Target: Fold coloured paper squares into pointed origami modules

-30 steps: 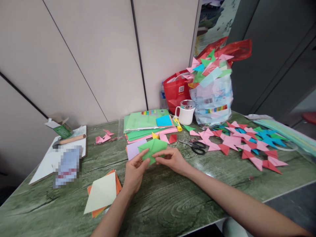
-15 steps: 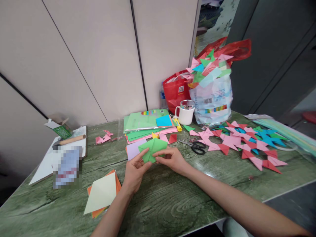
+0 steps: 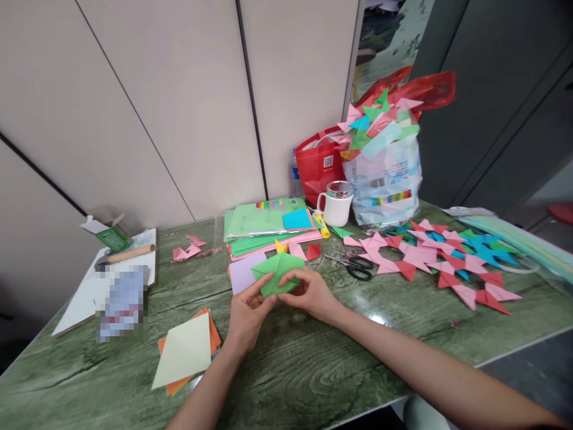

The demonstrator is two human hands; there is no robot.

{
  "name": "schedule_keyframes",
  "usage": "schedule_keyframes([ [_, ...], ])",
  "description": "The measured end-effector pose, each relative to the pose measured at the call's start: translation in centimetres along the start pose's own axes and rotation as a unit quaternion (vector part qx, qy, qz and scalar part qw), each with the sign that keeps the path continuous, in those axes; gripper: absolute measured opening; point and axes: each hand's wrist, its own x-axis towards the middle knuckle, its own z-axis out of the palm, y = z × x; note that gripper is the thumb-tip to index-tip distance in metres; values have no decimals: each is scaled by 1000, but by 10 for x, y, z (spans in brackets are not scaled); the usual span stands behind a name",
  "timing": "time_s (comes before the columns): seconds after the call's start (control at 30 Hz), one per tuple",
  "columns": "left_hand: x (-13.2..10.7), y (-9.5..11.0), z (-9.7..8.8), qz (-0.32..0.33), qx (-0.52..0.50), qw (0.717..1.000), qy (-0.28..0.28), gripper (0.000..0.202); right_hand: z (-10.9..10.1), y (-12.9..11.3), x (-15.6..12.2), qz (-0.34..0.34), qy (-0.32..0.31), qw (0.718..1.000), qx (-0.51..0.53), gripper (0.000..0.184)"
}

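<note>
A folded sheet of green paper (image 3: pixel 281 270) with crease lines is held up over the table between both hands. My left hand (image 3: pixel 250 304) pinches its lower left part, thumb in front. My right hand (image 3: pixel 311 291) grips its lower right edge with bent fingers, close to the left thumb. Right behind the green paper lie a purple paper square (image 3: pixel 245 272) and small folded pieces, among them a yellow one (image 3: pixel 281 246) and a red one (image 3: pixel 313 251). Black-handled scissors (image 3: pixel 356 266) rest just beyond my right hand.
Folded paper stars (image 3: pixel 418 254) spread over the right side. Behind them stand a white mug (image 3: pixel 335 206), a red bag (image 3: pixel 319 164) and a plastic bag full of folded pieces (image 3: pixel 385 179). A paper stack (image 3: pixel 185 352) lies front left; a hammer (image 3: pixel 128 255) rests on a white board (image 3: pixel 80 301).
The green paper has shifted very slightly right. My right hand's fingers have bent more and moved left along its lower edge; my left hand keeps its pinch.
</note>
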Motion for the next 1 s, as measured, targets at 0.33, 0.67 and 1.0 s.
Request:
schedule_keyframes([
  [0.33,3,5,-6,-5,13,1000,-1,51,-5,3,8,69,-59,981,169,13],
  [0.67,7,15,-16,-16,30,999,-8,52,-17,7,16,-16,-11,994,111,15],
  [1.0,6,20,-15,0,153,988,-27,35,-21,4,18,-13,-25,995,94,14],
])
